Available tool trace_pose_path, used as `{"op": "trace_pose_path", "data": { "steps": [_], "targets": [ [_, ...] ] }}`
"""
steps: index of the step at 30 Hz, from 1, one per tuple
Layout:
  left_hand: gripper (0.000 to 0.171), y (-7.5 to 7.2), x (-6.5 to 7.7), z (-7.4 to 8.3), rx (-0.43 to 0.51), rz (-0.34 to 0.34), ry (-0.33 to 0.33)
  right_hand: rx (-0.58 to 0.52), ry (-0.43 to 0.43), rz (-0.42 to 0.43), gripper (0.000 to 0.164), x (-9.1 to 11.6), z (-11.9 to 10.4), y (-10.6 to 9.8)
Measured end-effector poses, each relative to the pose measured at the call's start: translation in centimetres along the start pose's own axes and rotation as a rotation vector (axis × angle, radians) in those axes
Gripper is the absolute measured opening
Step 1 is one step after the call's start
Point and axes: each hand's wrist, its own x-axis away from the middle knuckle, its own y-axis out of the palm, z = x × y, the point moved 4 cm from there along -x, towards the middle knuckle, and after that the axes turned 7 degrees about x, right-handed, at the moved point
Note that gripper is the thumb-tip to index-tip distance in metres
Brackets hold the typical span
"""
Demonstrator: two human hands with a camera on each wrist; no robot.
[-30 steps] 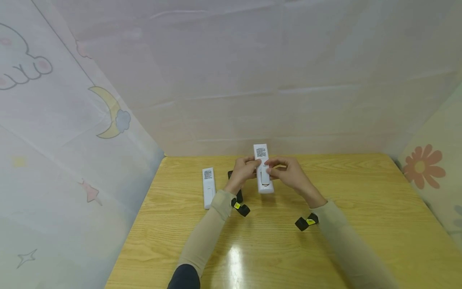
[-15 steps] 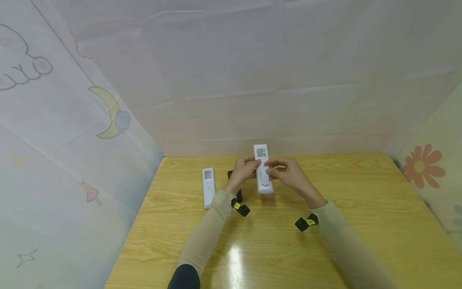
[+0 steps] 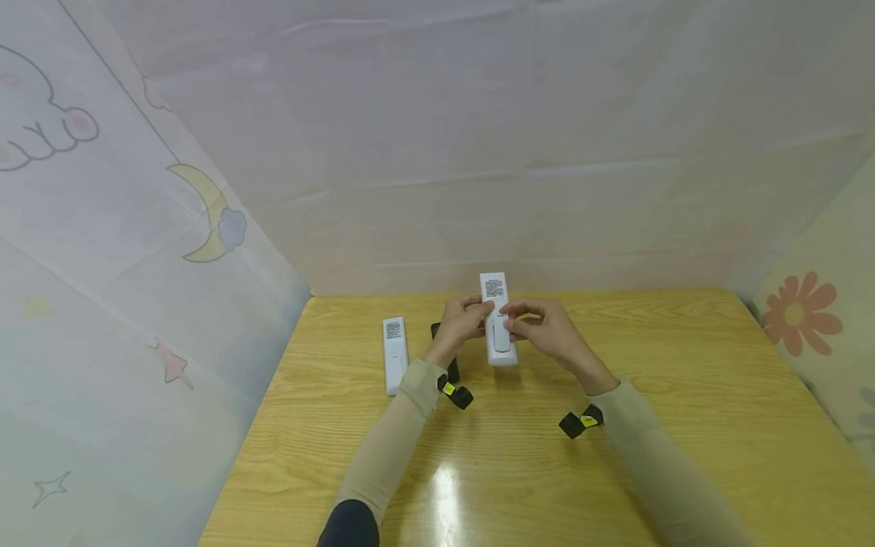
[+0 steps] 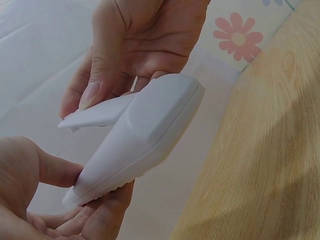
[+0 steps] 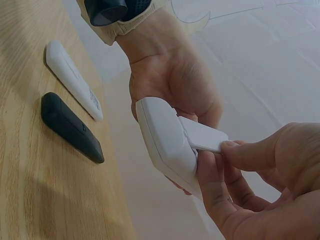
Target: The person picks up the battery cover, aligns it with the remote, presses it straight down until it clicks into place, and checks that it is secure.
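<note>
Raised over the table is a white remote control [image 3: 494,289], its labelled back facing up. My left hand [image 3: 459,325] grips it, with the thumb on one edge and fingers underneath. The remote's battery cover [image 5: 202,134] is pinched between the thumb and fingers of my right hand [image 3: 550,330]. In the left wrist view the cover slants away from the back of the remote, one end meeting it near the thick end and the other lifted. The cover hides the battery compartment from view.
On the wooden table [image 3: 519,463], a second white remote [image 3: 395,357] lies back up at the left. Beside it a black remote [image 5: 70,127] is partly hidden by my left hand in the head view. A fabric backdrop [image 3: 424,152] stands behind the table.
The battery cover has shifted slightly at its lower end, and the dark gap seen there earlier no longer shows. Both hands have stayed almost in place around the remote.
</note>
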Motion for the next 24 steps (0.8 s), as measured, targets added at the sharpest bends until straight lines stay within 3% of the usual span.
{"op": "trace_pose_path", "data": {
  "steps": [17,24],
  "targets": [
    [0.054,0.18,-0.06,0.28,-0.006,-0.013,0.005,0.023,0.008,-0.005,0.027,0.18,0.15,0.09],
    [0.054,0.26,-0.14,0.43,-0.006,-0.006,0.002,0.081,-0.006,0.009,0.027,0.0,0.67,0.06]
  ]
}}
